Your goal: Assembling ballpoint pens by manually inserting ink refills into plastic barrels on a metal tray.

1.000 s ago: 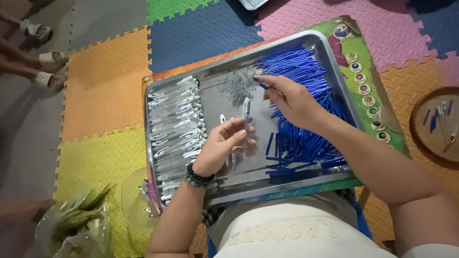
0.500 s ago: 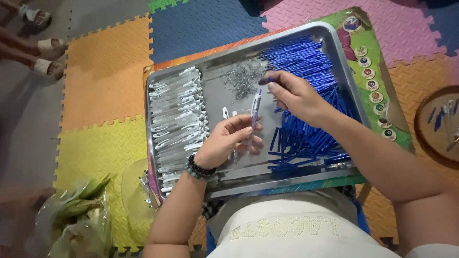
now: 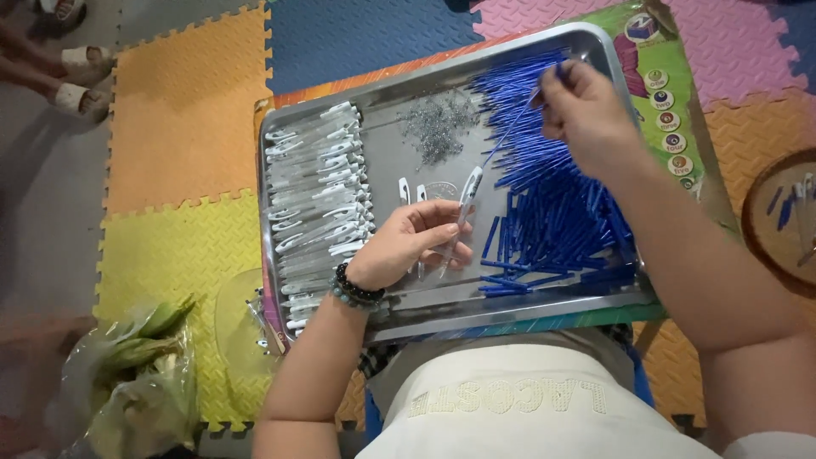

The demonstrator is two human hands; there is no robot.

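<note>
A steel tray (image 3: 442,310) rests on my lap. My left hand (image 3: 408,246) grips a clear pen barrel (image 3: 466,197) with a white clip, tilted up over the tray's middle. My right hand (image 3: 586,110) pinches a thin blue refill (image 3: 510,136) whose lower end points toward the barrel's top. A heap of blue refills and blue pen parts (image 3: 552,212) fills the tray's right side. Rows of white-clipped clear barrels (image 3: 319,195) lie along its left side. A small pile of metal springs (image 3: 438,127) sits at the top middle.
The tray sits on a colourful printed board (image 3: 667,102) over foam puzzle floor mats (image 3: 187,119). A plastic bag of green stuff (image 3: 136,374) lies at lower left. A round wooden tray (image 3: 786,217) with pens is at right. Another person's sandalled feet (image 3: 72,76) are at top left.
My right hand has lifted up and to the right, drawing a blue refill out of the pile. My left hand keeps holding the barrel in about the same place.
</note>
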